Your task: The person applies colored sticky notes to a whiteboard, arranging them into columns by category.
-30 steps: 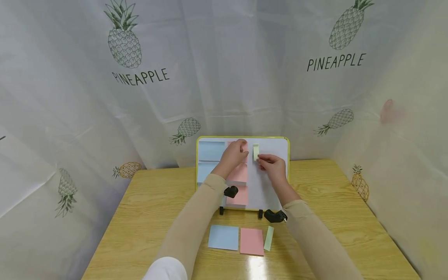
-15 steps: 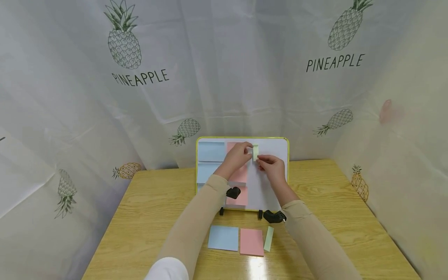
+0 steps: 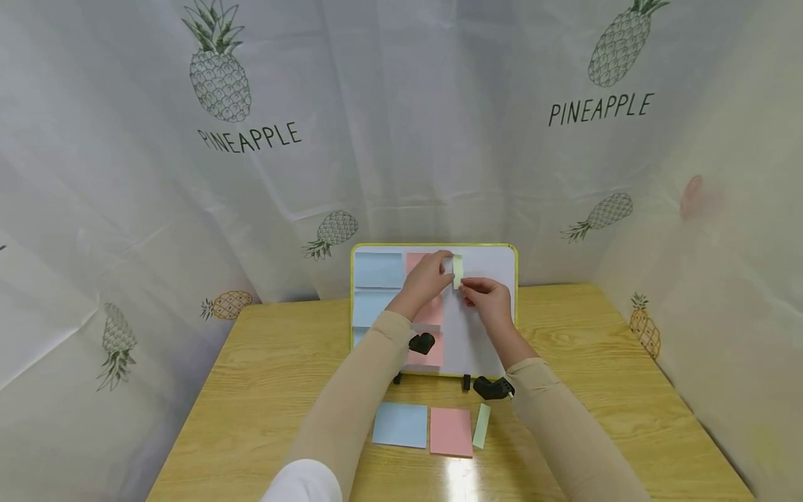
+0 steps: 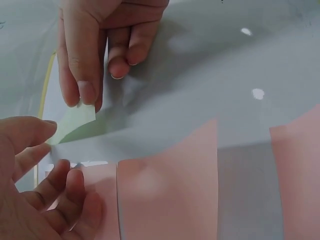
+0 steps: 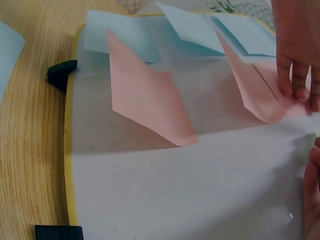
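Note:
My right hand (image 3: 491,301) pinches the lower end of a narrow pale green sticky note (image 3: 458,272), which stands upright against a yellow-framed whiteboard (image 3: 483,328). In the left wrist view, the note (image 4: 77,120) curves away from the board between both hands. My left hand (image 3: 426,280) is at the note's upper left, thumb and index finger apart, the fingertips at its edge; their exact contact is hard to tell. Pink sticky notes (image 4: 167,195) hang in a column under and beside the left hand. Blue sticky notes (image 3: 378,270) form the column at the board's left.
On the wooden table (image 3: 282,390), before the board, lie a blue pad (image 3: 400,425), a pink pad (image 3: 450,432) and a narrow green pad (image 3: 481,426). Black feet (image 3: 466,382) prop the board. A pineapple-print curtain (image 3: 408,139) hangs behind.
My left hand has moved right, from over the pink notes to the green note's upper edge. The note's folded top now looks straighter. My right hand has stayed at its lower end.

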Motion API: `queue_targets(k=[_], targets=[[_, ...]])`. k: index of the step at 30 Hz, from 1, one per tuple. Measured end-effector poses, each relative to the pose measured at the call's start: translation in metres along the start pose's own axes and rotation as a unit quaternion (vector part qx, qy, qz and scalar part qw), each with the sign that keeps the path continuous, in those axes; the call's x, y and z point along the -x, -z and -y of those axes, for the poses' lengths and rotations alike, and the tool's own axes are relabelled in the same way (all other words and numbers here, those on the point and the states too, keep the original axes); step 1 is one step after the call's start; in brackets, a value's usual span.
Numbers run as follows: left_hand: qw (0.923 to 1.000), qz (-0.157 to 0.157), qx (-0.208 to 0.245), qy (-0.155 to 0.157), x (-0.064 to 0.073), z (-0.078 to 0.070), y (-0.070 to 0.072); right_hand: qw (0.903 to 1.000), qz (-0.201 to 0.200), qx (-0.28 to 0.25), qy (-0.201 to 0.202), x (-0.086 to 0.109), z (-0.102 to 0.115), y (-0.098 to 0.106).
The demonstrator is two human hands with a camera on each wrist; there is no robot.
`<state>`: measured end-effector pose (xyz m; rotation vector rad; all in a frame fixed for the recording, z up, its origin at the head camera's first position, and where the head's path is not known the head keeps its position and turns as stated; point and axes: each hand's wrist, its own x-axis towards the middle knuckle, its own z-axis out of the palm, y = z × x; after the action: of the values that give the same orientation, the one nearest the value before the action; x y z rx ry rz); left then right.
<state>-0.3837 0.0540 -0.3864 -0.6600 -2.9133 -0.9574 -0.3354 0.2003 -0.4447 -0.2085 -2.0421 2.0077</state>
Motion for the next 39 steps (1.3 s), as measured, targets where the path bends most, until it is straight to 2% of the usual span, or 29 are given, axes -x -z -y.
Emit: queue_targets(k=[8, 15, 22, 28, 33, 39], targets=[[0.9995, -0.018, -0.017, 0.022, 0.001, -0.005, -0.001, 0.9996, 0.015, 0.024, -0.001, 0.002, 0.001, 0.002], [0.9977, -0.039, -0.033, 0.046, 0.003, -0.012, -0.007, 0.9942, 0.053, 0.093, 0.01, 0.004, 0.002, 0.013], [0.9971, -0.036, -0.049, 0.046, 0.003, -0.014, -0.013, 0.9809, 0.086, 0.173, 0.023, 0.016, 0.002, 0.036], [0.9972, -0.029, -0.054, 0.042, 0.004, -0.016, -0.012, 0.9757, 0.108, 0.19, 0.014, 0.029, 0.002, 0.05], [0.9981, -0.019, -0.049, 0.031, 0.007, -0.016, -0.012, 0.9687, 0.122, 0.214, 0.027, 0.036, 0.0, 0.057], [0.9993, 0.002, -0.033, 0.014, 0.016, -0.013, -0.018, 0.9629, 0.132, 0.233, 0.035, 0.046, -0.001, 0.068]])
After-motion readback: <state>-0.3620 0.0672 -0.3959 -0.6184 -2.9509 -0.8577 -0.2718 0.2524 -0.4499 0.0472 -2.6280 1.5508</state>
